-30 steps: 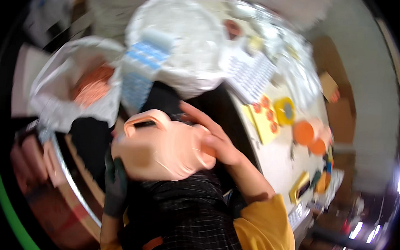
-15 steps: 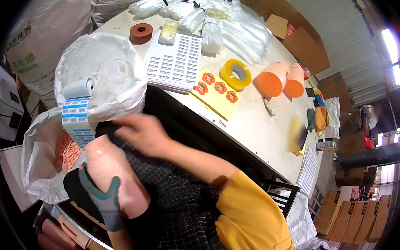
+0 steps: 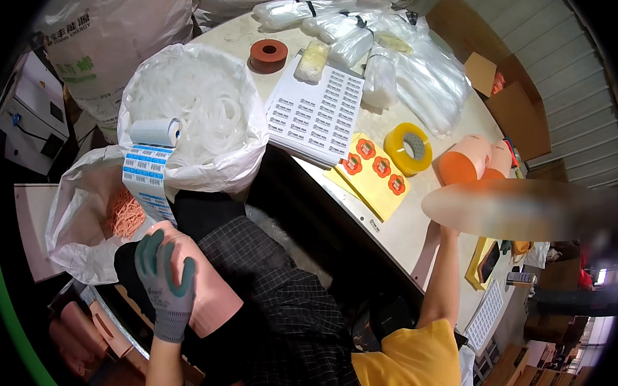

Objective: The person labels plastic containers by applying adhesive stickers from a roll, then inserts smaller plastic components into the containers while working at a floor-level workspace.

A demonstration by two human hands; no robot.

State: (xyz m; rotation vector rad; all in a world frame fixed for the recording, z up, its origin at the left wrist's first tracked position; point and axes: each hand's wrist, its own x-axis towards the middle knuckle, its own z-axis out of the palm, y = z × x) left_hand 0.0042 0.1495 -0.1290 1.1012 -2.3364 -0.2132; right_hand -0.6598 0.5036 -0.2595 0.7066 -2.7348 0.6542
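A pink, tapered cylinder-shaped container [image 3: 214,289] lies slanted across my lap. My left hand [image 3: 165,273], in a grey and teal glove, is wrapped over its upper part with bent fingers. My bare right arm reaches over the table's right side. The right hand [image 3: 450,225] is at the wrist end of that arm, its fingers lost in a wide beige blur. Whether it holds anything is hidden. Beyond the blur, two more pink-orange containers [image 3: 464,160] lie on their sides on the table.
Beside my lap stand a white sack [image 3: 244,172] of clear rings with a label roll [image 3: 155,132] on it, and a sack [image 3: 76,230] holding pink strands. On the table [image 3: 397,250] are sticker sheets [image 3: 306,112], yellow tape [image 3: 408,149], brown tape [image 3: 268,55] and clear bags [image 3: 433,88].
My right hand has swung from above the pink container out to the right over the table. My left hand stays on the container, its fingers now farther over the top. The view has shifted.
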